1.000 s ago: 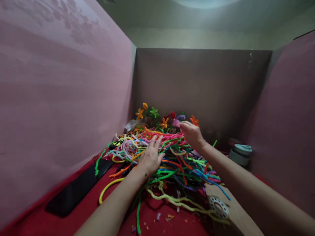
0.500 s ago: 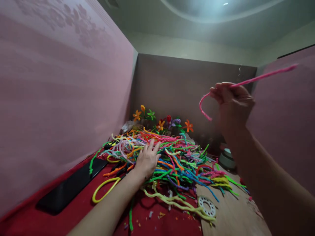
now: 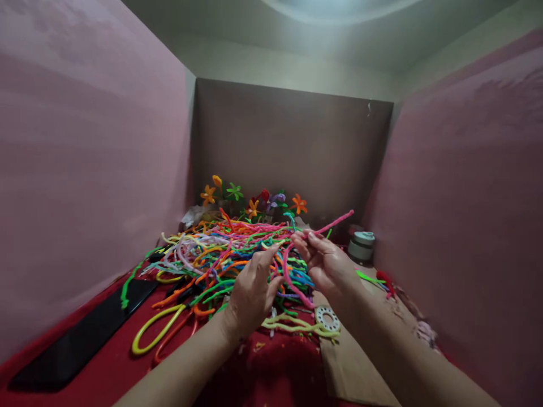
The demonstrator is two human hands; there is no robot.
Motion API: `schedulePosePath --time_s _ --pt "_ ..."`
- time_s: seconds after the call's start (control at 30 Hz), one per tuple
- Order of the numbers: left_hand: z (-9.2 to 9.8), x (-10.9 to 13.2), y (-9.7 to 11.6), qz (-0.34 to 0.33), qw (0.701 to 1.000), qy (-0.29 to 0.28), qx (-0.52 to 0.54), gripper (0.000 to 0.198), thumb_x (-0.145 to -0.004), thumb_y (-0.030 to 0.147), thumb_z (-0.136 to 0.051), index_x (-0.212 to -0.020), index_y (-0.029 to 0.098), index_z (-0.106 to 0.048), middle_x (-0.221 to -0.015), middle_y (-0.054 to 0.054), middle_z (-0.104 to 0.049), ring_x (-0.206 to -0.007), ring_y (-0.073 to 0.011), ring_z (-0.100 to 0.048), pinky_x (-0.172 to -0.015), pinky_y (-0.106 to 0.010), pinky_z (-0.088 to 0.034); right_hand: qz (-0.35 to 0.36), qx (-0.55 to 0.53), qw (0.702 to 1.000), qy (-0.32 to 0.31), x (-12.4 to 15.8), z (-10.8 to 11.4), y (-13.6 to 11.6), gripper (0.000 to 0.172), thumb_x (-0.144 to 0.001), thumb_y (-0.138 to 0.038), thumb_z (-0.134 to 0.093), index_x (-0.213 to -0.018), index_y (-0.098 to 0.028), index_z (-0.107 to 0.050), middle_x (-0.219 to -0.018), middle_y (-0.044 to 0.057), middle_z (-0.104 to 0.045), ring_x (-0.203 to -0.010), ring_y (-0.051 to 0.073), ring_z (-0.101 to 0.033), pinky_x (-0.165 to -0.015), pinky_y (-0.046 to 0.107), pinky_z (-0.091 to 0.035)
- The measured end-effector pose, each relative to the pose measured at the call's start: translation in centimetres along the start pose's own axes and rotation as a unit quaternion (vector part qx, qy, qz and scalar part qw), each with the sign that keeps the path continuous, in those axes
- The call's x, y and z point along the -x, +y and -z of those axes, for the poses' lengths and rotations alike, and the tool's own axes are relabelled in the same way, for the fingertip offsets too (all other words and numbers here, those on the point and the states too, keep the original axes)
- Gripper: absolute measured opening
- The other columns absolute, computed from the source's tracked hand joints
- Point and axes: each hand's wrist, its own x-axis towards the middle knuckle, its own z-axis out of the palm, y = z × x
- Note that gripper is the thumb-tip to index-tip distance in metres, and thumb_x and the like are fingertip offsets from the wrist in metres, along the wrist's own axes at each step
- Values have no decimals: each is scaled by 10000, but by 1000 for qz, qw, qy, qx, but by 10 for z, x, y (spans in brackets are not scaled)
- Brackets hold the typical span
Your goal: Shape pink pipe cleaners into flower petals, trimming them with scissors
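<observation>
A pink pipe cleaner (image 3: 292, 280) is pinched in my right hand (image 3: 326, 263). Its straight end points up to the right, and the other end curves down toward the table. My left hand (image 3: 254, 288) is just left of the pink stem, its fingers apart and nothing seen between them. Behind and beneath both hands spreads a big heap of pipe cleaners (image 3: 190, 254) in many colours. Pale yellow pipe cleaners (image 3: 292, 324) lie in front of the heap, beside a white ring with holes (image 3: 327, 319).
Pipe-cleaner flowers (image 3: 253, 209) stand behind the heap. A long black flat object (image 3: 85, 336) lies at the left, near a yellow-handled tool (image 3: 142, 333). At the right are a lidded container (image 3: 362, 246) and a brown board (image 3: 348, 362) on the red cloth (image 3: 123, 362).
My right hand has come down and left with the pink pipe cleaner. My left hand has lifted off the heap and moved close to it. The view has shifted to the right.
</observation>
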Motion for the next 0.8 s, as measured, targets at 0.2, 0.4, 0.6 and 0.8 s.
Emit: schedulePosePath --time_s 0.2,0.4,0.6,0.8 --pt "1 2 12 51 985 -42 157 227 -821 216 -471 -948 248 -656 -797 -29 -515 -750 -138 -509 -697 -256 -435 -59 10 998 31 6 31 8 118 -758 -34 -508 -698 -112 -573 -641 62 -639 -554 112 -613 -530 206 -526" --pt "-1 -13 17 302 809 7 505 239 -833 309 -484 -880 163 -666 -998 -79 -612 -942 -169 -555 -819 -279 -443 -85 -69 994 23 -6 62 -7 121 -759 -91 -520 -692 -190 -532 -617 -11 -598 -564 104 -569 -494 222 -485" --pt "-1 -20 11 422 585 78 688 205 -830 239 -503 -997 171 -602 -768 -47 -679 -839 -167 -640 -836 -351 -486 -99 -164 981 21 -3 74 -12 194 -781 -46 -480 -646 -186 -477 -538 -46 -505 -466 69 -487 -474 192 -463" --pt "1 -22 3 473 552 119 676 215 -871 173 -408 -976 145 -594 -561 3 -587 -530 -100 -596 -635 -286 -544 -127 -131 983 -4 -1 83 -2 96 -769 -114 -549 -726 -185 -501 -489 -71 -426 -393 57 -382 -380 172 -344"
